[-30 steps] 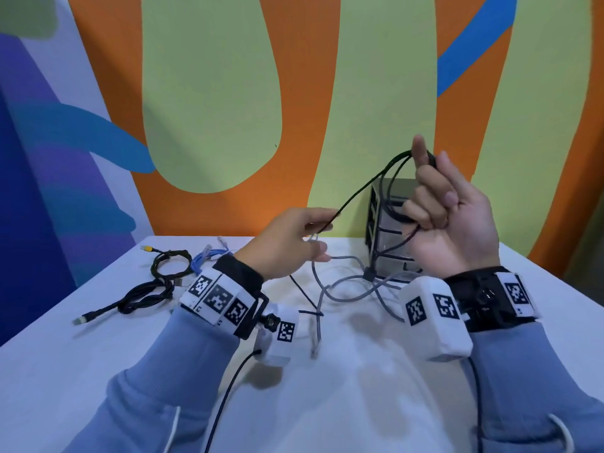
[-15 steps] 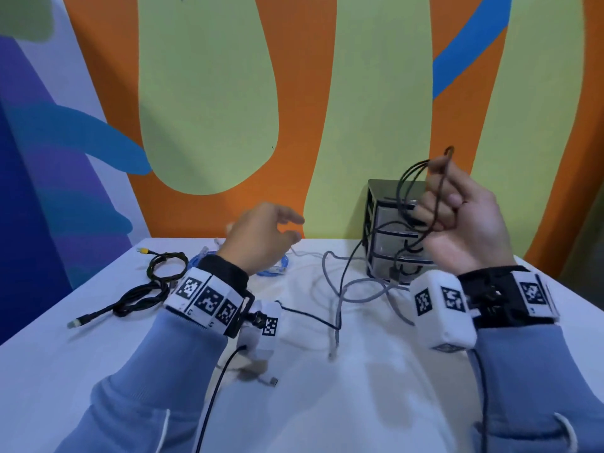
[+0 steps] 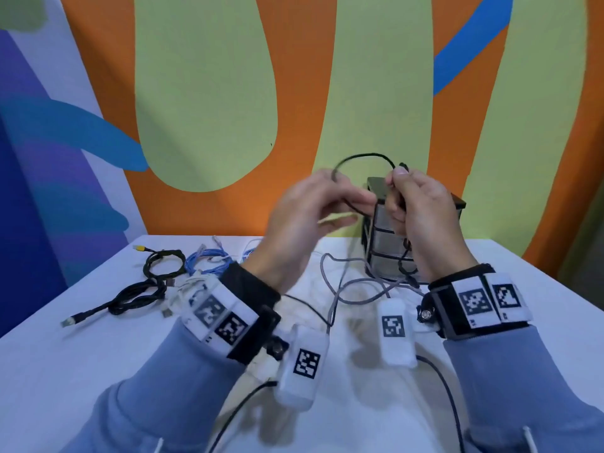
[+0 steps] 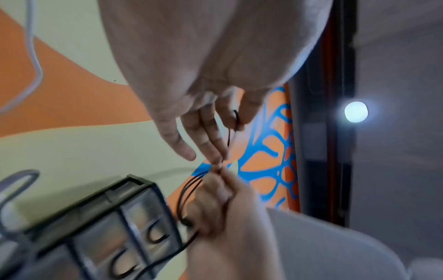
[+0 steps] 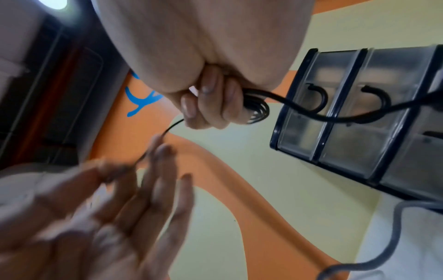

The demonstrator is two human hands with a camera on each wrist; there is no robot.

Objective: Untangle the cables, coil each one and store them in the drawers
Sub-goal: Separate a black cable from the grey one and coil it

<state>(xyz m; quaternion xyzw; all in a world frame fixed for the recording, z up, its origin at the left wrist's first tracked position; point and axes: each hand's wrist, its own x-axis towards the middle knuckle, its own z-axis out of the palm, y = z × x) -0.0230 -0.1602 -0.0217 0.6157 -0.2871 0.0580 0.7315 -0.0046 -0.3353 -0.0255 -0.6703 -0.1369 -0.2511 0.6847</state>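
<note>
A thin black cable arcs in the air between my two hands, in front of the drawer unit. My right hand grips a small coil of it, fingers curled round the loops; a tail hangs down past the drawers. My left hand sits close beside the right and pinches the free strand between thumb and forefinger, with the other fingers straight. The drawers are translucent in a black frame and look closed.
On the white table lie a loose grey cable, a blue cable, a black braided cable with a yellow plug and a white cable. A painted wall stands just behind the table.
My left hand let go of the cable, dropped towards the table, then rose to the right hand and took the strand again. The right hand stayed raised with the coil.
</note>
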